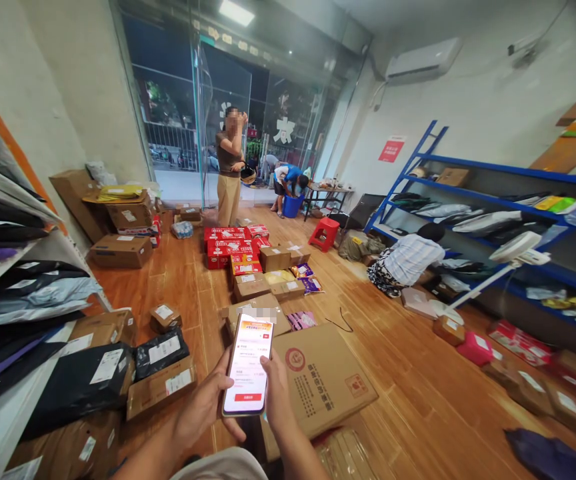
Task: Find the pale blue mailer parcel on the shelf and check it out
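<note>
Both of my hands hold a smartphone [248,367] upright in front of me, its lit screen showing a white page with a red bar near the bottom. My left hand [217,390] wraps round its left edge, with the thumb at the side of the screen. On the right edge, my right hand [277,387] grips the phone, its thumb over the screen. Behind the phone lies a large flat cardboard box [318,380] with red and dark print. Another cardboard box [273,320] sits just beyond, partly hidden by the phone.
Red cartons [231,250] and parcels are stacked mid-floor. A white shelf [58,247] with bagged parcels stands left, a blue rack [493,170] right. One person [229,167] stands near the glass door; another [408,260] crouches by the rack. A red stool [324,233] and a fan [515,248] stand right.
</note>
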Available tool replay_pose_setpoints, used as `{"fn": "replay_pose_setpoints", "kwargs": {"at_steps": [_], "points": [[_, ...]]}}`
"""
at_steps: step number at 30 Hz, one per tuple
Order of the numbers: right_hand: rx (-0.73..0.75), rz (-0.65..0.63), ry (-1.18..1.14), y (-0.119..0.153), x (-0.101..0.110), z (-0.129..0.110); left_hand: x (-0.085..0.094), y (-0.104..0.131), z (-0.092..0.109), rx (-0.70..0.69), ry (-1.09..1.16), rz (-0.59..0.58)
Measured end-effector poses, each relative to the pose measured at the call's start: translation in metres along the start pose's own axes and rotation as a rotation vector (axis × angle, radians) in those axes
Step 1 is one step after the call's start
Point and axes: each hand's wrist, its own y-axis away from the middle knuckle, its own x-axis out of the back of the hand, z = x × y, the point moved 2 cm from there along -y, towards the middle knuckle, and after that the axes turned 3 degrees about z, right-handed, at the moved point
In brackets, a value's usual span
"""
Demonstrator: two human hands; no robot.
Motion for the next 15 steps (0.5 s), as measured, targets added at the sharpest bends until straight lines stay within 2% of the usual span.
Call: {"fn": "replay_pose_setpoints", "kwargs": {"at_steps": [8,15], "points": [[-0.011,0.027,0.031,-0.008,0.000,0.011,0.008,-0.004,-0.001,-0.001,0.057,0.023],[-0.037,0.014,-0.010,-0.015,-0.011,0.020,0.019,-0.003,0.000,-0.007,0.123,0.081]]}}
